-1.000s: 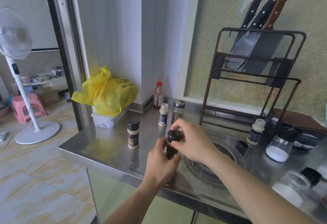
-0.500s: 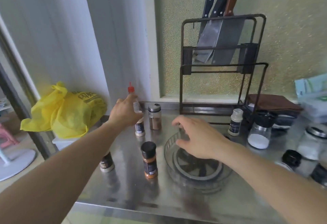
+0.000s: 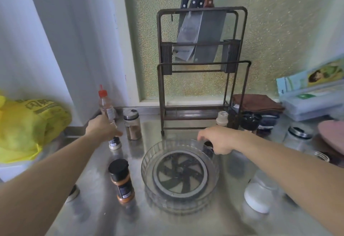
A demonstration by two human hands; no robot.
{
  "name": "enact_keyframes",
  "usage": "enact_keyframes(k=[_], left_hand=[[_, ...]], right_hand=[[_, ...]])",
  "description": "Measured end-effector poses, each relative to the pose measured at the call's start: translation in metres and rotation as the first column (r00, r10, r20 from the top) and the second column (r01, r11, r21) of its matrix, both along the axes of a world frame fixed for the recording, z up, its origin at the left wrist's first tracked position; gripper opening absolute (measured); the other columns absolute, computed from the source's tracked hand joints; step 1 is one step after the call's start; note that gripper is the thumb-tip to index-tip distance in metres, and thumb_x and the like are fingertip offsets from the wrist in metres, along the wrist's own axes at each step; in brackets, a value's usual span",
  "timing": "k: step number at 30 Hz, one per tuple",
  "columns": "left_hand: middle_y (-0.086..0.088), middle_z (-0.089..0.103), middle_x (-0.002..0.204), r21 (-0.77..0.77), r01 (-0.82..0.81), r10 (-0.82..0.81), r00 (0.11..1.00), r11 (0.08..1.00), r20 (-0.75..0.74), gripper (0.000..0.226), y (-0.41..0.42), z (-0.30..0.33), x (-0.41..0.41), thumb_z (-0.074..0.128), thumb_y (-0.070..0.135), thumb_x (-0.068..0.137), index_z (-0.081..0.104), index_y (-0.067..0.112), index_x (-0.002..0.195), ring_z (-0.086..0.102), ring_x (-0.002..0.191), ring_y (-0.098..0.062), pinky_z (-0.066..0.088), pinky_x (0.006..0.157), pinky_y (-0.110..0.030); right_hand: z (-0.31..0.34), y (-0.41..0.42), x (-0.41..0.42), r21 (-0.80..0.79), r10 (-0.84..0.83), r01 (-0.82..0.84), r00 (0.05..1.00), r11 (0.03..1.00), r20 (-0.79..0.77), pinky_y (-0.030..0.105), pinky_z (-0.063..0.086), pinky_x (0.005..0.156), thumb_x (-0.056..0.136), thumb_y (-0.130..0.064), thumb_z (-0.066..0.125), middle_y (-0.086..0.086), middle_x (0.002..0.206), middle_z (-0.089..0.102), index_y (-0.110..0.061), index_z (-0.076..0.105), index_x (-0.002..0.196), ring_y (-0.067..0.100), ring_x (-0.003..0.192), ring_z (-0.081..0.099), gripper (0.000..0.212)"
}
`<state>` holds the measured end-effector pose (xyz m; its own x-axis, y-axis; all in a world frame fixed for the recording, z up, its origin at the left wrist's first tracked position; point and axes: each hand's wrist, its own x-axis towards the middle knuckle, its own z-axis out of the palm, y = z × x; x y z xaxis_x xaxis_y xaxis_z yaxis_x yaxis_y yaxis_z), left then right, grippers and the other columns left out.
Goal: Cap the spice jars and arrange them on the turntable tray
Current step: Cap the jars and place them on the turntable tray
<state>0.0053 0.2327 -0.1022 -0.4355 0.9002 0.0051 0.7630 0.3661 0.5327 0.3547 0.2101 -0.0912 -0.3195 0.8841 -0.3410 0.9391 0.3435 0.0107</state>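
The clear round turntable tray (image 3: 147, 178) sits mid-counter with nothing in it. My left hand (image 3: 104, 129) grips the top of a small white-based spice jar (image 3: 114, 143) left of the tray. My right hand (image 3: 217, 139) hovers at the tray's far right rim, fingers curled over a black cap (image 3: 208, 145); whether it pinches the cap is unclear. An orange spice jar (image 3: 122, 181) with a black cap stands near the tray's left side. A steel-lidded glass shaker (image 3: 132, 125) stands beside my left hand. An uncapped white jar (image 3: 222, 118) stands behind my right hand.
A knife rack (image 3: 202, 68) with cleavers stands at the back wall. A red-tipped bottle (image 3: 106, 103) is in the back left corner, a yellow bag (image 3: 28, 124) at the far left. Glass jars (image 3: 257, 196) and a black-lidded jar (image 3: 250, 122) crowd the right side.
Both hands let go of the orange jar, which now stands capped. My left hand reached back to the small white jar; my right hand crossed the tray to the black cap.
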Motion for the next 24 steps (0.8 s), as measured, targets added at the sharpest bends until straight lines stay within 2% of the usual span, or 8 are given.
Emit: enact_keyframes(k=[4, 9, 11, 13, 16, 18, 21, 24], left_hand=[[-0.017, 0.073, 0.093, 0.059, -0.001, 0.001, 1.0, 0.998, 0.002, 0.036, -0.008, 0.01, 0.001, 0.093, 0.025, 0.067, 0.068, 0.003, 0.08, 0.069, 0.091, -0.037, 0.062, 0.077, -0.042], [-0.015, 0.073, 0.088, 0.227, 0.036, -0.047, 0.998, 0.973, 0.043, 0.037, -0.037, 0.056, 0.022, 0.094, 0.025, 0.067, 0.071, 0.002, 0.085, 0.068, 0.087, -0.033, 0.051, 0.064, -0.032], [-0.014, 0.074, 0.08, 0.292, 0.068, -0.09, 0.994, 0.954, 0.063, 0.039, -0.051, 0.078, 0.038, 0.094, 0.026, 0.065, 0.071, -0.001, 0.081, 0.064, 0.066, -0.025, 0.046, 0.047, -0.028], [-0.011, 0.072, 0.071, 0.337, 0.102, -0.139, 0.986, 0.936, 0.088, 0.041, -0.066, 0.095, 0.058, 0.096, 0.028, 0.062, 0.07, 0.001, 0.078, 0.058, 0.053, -0.02, 0.047, 0.038, -0.027], [-0.001, 0.058, 0.055, 0.349, 0.175, -0.235, 0.962, 0.921, 0.137, 0.044, -0.09, 0.11, 0.092, 0.097, 0.028, 0.062, 0.057, 0.01, 0.06, 0.048, 0.044, -0.013, 0.04, 0.038, -0.022], [0.004, 0.053, 0.054, 0.357, 0.225, -0.299, 0.939, 0.907, 0.168, 0.047, -0.108, 0.114, 0.116, 0.098, 0.027, 0.062, 0.053, 0.014, 0.056, 0.044, 0.048, -0.01, 0.035, 0.04, -0.019], [0.002, 0.068, 0.068, 0.404, 0.28, -0.401, 0.88, 0.871, 0.255, 0.032, -0.129, 0.108, 0.149, 0.098, 0.026, 0.062, 0.068, 0.016, 0.07, 0.058, 0.059, -0.012, 0.044, 0.049, -0.022], [0.004, 0.075, 0.082, 0.452, 0.303, -0.489, 0.785, 0.839, 0.38, 0.033, -0.151, 0.09, 0.18, 0.094, 0.024, 0.067, 0.076, 0.015, 0.092, 0.069, 0.071, -0.014, 0.053, 0.058, -0.024]], right_hand=[[-0.009, 0.003, -0.002, 0.084, 0.065, -0.069, 0.996, 0.994, 0.053, 0.029, 0.041, 0.076, 0.087, 0.003, 0.064, 0.007, 0.128, 0.062, -0.017, 0.059, 0.131, 0.029, 0.11, 0.06, 0.049], [0.008, -0.002, 0.001, 0.289, 0.023, -0.039, 0.998, 0.957, 0.058, 0.042, 0.057, 0.083, 0.085, -0.003, 0.061, 0.012, 0.108, 0.069, -0.008, 0.067, 0.109, 0.031, 0.098, 0.065, 0.025], [0.028, -0.01, 0.0, 0.387, 0.017, 0.003, 0.999, 0.922, -0.047, 0.039, 0.054, 0.088, 0.086, -0.012, 0.062, 0.008, 0.116, 0.067, -0.013, 0.064, 0.118, 0.03, 0.105, 0.063, 0.031], [0.052, -0.025, -0.004, 0.422, 0.027, 0.093, 0.962, 0.902, -0.27, 0.034, 0.048, 0.089, 0.089, -0.022, 0.065, 0.003, 0.122, 0.063, -0.022, 0.062, 0.127, 0.027, 0.112, 0.06, 0.038], [0.084, -0.048, -0.011, 0.368, 0.063, 0.24, 0.759, 0.898, -0.648, 0.029, 0.048, 0.072, 0.088, -0.033, 0.071, -0.002, 0.108, 0.072, -0.028, 0.069, 0.115, 0.014, 0.085, 0.065, 0.028], [0.101, -0.068, -0.014, 0.277, 0.055, 0.32, 0.56, 0.906, -0.827, 0.033, 0.053, 0.073, 0.078, -0.041, 0.079, -0.006, 0.095, 0.075, -0.03, 0.069, 0.104, 0.014, 0.078, 0.068, 0.03], [0.12, -0.097, -0.011, 0.227, 0.103, 0.372, 0.326, 0.9, -0.94, 0.043, 0.057, 0.085, 0.068, -0.036, 0.087, -0.007, 0.088, 0.077, -0.026, 0.067, 0.092, 0.015, 0.082, 0.071, 0.033], [0.128, -0.123, 0.004, 0.194, 0.114, 0.342, 0.24, 0.92, -0.964, 0.032, 0.054, 0.085, 0.072, -0.017, 0.088, -0.008, 0.09, 0.078, -0.019, 0.067, 0.094, 0.01, 0.081, 0.072, 0.031]])
